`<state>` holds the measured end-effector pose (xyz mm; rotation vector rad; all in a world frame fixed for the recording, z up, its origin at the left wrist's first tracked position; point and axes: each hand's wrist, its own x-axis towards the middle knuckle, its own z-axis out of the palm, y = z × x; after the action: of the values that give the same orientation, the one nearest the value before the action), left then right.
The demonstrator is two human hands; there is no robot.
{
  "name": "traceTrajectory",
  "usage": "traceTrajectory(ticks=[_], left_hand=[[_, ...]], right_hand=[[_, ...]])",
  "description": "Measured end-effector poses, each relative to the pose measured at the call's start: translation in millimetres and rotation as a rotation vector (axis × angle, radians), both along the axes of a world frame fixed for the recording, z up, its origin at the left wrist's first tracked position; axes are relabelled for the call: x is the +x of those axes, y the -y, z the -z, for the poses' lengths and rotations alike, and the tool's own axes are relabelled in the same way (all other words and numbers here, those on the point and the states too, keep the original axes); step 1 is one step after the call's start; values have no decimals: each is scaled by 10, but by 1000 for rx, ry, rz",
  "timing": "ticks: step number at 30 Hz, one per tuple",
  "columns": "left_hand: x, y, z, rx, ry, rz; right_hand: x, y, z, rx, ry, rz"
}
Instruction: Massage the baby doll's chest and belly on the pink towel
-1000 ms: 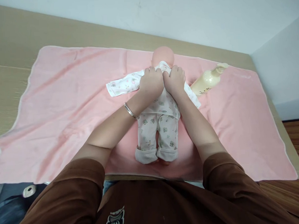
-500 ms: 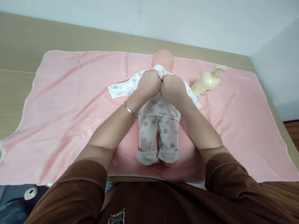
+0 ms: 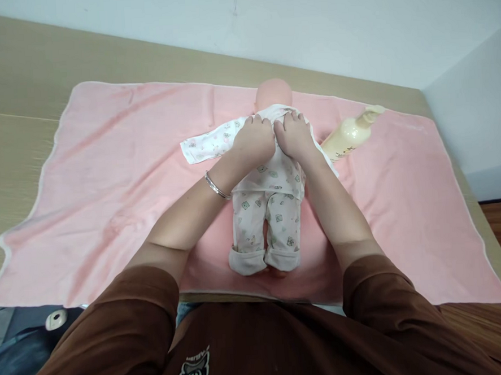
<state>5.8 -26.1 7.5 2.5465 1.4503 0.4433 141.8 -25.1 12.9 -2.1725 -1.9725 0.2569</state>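
A baby doll (image 3: pixel 273 92) lies stretched out on a pink blanket (image 3: pixel 117 161), its head away from me. It wears a white printed shirt (image 3: pixel 267 178) and matching trousers (image 3: pixel 247 221) with turned-up cuffs. My left hand (image 3: pixel 254 139), with a silver bangle at the wrist, is closed on the shirt's upper front just below the neck. Beside it, slightly apart, my right hand (image 3: pixel 295 138) grips the same shirt, fingers curled over the fabric. Both palms and the cloth under them are hidden. One sleeve (image 3: pixel 209 145) lies spread out flat to the left.
A cream pump bottle (image 3: pixel 348 137) lies tilted on the blanket just right of the doll. The wooden table (image 3: pixel 22 71) meets a pale wall (image 3: pixel 330 30) at the back. A dark bag or cloth (image 3: pixel 22 348) with a round white piece is at the lower left.
My hands were pressed together as fists at the doll's chest. They have drawn slightly apart, with fingers now reaching towards the neckline, and the shirt's upper part has shifted up near the chin.
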Motion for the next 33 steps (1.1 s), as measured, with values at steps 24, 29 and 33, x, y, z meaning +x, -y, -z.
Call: traceTrajectory(ticks=[24, 29, 33], left_hand=[[31, 137, -64, -92, 28, -83], [-81, 0, -121, -114, 1, 12], [-154, -142, -91, -138, 61, 28]], right_hand=[[79, -56, 52, -5, 12, -89], [125, -68, 80, -9, 15, -125], [0, 134, -38, -15, 94, -150]])
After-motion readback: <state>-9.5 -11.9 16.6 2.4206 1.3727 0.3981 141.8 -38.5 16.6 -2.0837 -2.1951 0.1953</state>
